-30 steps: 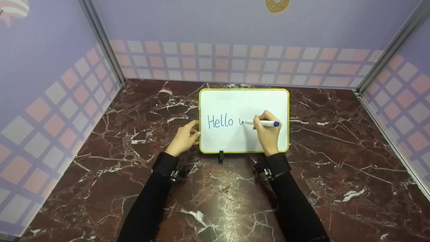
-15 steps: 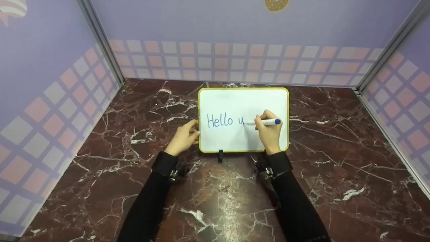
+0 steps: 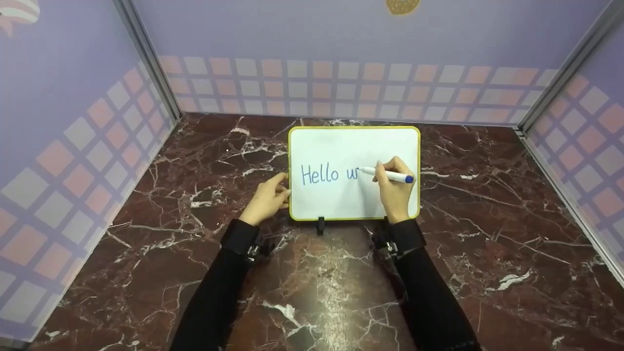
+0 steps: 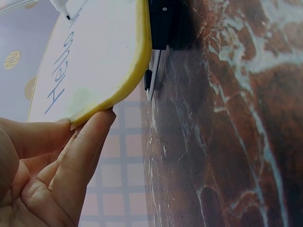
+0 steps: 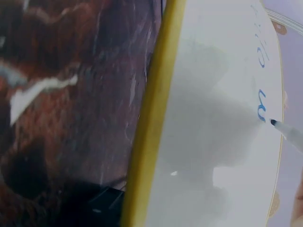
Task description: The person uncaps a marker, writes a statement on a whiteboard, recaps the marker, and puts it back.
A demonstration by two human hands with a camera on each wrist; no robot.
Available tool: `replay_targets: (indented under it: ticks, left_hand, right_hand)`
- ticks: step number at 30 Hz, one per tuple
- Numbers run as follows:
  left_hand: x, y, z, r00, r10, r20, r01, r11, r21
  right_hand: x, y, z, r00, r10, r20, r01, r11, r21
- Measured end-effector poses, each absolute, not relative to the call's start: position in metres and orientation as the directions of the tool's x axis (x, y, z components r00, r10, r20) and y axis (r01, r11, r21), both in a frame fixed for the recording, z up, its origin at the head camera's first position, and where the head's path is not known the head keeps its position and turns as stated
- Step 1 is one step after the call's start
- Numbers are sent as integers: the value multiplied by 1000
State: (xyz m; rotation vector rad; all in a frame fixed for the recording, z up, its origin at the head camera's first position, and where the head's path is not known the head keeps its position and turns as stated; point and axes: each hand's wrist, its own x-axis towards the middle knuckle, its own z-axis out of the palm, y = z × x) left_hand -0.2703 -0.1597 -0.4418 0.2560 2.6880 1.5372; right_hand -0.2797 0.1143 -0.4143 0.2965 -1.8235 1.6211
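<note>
A small whiteboard (image 3: 331,146) with a yellow frame leans upright on a stand, bearing blue handwriting (image 3: 319,174) that reads "Hello" and a "w". At its left edge my left hand (image 3: 264,199) pinches the frame; in the left wrist view the thumb (image 4: 40,137) lies on the front side and a finger (image 4: 87,146) presses the edge. My right hand (image 3: 396,197) holds a white marker (image 3: 397,176) with a blue end, its dark tip at the top of the "w". In the right wrist view the marker (image 5: 289,134) points at the board just beside that letter.
A black stand foot (image 3: 321,226) juts out below the board. The dark red marbled tabletop (image 3: 195,273) extends around it. Behind stands a lilac panel (image 3: 341,34) with pink and white squares, and side panels (image 3: 63,97) close off left and right.
The marker and right hand have moved slightly right and up. The blue stroke after "Hello" has grown from a partial "u" shape into a "w". The left hand stays at the frame.
</note>
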Motion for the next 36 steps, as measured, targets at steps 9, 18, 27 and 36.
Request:
replay_targets:
  ticks: [9, 18, 27, 36]
  left_hand:
    - [-271, -161, -440, -986, 163, 21, 101, 499, 861]
    - [-271, -161, -441, -985, 165, 45, 123, 505, 854]
    - [-271, -161, -441, -985, 165, 53, 130, 501, 856]
    - [-270, -160, -441, -986, 164, 41, 118, 495, 861]
  right_hand:
    - [-282, 116, -416, -719, 277, 637, -604, 203, -771]
    - [-282, 117, -415, -698, 321, 639, -590, 247, -769]
    - [-282, 115, -416, -737, 293, 609, -577, 197, -793]
    - [-283, 119, -417, -696, 368, 616, -599, 176, -781]
